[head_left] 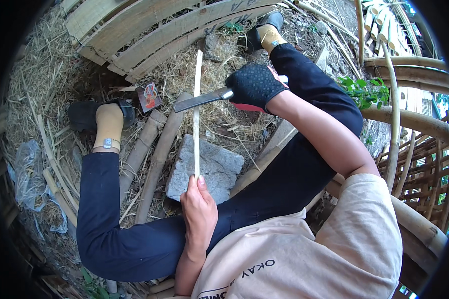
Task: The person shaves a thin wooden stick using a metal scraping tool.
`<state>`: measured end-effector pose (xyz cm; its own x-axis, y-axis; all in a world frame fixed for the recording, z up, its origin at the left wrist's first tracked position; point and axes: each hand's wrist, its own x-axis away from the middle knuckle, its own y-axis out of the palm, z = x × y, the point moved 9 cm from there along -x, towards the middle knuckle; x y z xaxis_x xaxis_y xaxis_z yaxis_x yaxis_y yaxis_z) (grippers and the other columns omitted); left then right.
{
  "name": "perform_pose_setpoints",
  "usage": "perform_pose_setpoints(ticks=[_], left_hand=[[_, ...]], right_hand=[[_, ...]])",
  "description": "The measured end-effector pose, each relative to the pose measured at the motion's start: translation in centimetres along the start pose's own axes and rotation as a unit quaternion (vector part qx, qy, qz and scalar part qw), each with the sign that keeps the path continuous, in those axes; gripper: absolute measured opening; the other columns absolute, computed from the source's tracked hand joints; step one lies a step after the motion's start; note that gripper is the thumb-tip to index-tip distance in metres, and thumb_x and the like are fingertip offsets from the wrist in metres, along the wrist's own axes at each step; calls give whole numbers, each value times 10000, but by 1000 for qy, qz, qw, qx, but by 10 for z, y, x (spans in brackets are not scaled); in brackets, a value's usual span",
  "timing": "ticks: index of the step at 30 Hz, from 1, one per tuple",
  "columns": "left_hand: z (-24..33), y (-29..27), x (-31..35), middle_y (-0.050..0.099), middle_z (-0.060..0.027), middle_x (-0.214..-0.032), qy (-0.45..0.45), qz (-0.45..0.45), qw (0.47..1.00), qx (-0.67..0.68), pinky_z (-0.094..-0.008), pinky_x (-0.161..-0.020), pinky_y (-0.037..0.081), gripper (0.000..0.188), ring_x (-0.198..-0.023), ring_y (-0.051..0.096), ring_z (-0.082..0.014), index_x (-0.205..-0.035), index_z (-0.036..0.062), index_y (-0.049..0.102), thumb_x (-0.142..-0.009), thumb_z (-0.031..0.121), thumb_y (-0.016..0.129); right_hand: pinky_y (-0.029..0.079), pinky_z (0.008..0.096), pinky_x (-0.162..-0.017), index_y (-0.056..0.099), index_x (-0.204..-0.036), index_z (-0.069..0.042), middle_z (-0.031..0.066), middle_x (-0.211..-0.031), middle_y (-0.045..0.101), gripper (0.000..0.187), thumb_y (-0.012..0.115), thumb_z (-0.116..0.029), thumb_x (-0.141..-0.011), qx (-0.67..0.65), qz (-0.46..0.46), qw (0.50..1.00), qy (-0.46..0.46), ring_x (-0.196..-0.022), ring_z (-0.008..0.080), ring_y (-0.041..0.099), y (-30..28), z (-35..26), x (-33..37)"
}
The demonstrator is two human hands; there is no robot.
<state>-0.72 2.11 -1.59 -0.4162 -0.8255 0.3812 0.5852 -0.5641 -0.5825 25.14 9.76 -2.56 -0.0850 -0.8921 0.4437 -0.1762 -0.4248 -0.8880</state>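
Fingers [191, 184] of the bare left hand [200, 212] are closing on the near end of a pale strip [196, 144], with the thumb lying along it. That strip, which looks like split bamboo or wood, is standing out from the hand, passing above a grey stone block [217, 167] and pointing toward the slatted wooden panel [167, 37]. Gloved fingers of the right hand [254, 88] are wrapping round the handle of a knife [210, 97], though the glove is hiding just how they sit. Its blade is crossing the strip in the upper half and seems to be touching it; the exact contact is too fine to tell.

By its thinness, the strip is probably weighing very little. It is running nearly straight with only one end held, so it is likely behaving stiffly along its length while being springy toward the far tip. Its edges may be sharp or splintery, and a bare palm would be risking slivers if sliding along them. A pinch at the near end, well apart from the blade, is looking like the sensible hold: firm enough against twisting, with the thumb flat. Anything hard or sideways near the tip could be snapping or splitting it.
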Motion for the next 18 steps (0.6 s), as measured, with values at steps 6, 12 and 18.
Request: perform_pose_setpoints(ticks=[6,12,18], left_hand=[[0,5,20,528,-253,-607,-35,-54,998,28,-538,-557,379,296,-609,566,-485,-888,-28,536,-1057,192,434],[-6,23,35,550,-275,-607,-52,-98,993,42,-546,-542,401,257,-647,600,-493,-915,-25,532,-1051,170,436],[-28,14,13,512,-223,-609,-64,-70,987,127,-488,-545,384,327,-567,524,-431,-866,-21,518,-1069,212,414]], right_hand=[[580,467,-732,774,-906,-150,157,-859,737,214,610,-226,-790,43,36,995,87,-839,338,733,-5,40,-11],[579,480,-781,775,-961,-148,163,-903,742,244,606,-261,-825,40,46,990,130,-856,344,730,12,87,-21],[567,450,-808,765,-977,-141,150,-893,739,304,633,-391,-863,-61,75,990,100,-860,342,720,-25,40,-1]])
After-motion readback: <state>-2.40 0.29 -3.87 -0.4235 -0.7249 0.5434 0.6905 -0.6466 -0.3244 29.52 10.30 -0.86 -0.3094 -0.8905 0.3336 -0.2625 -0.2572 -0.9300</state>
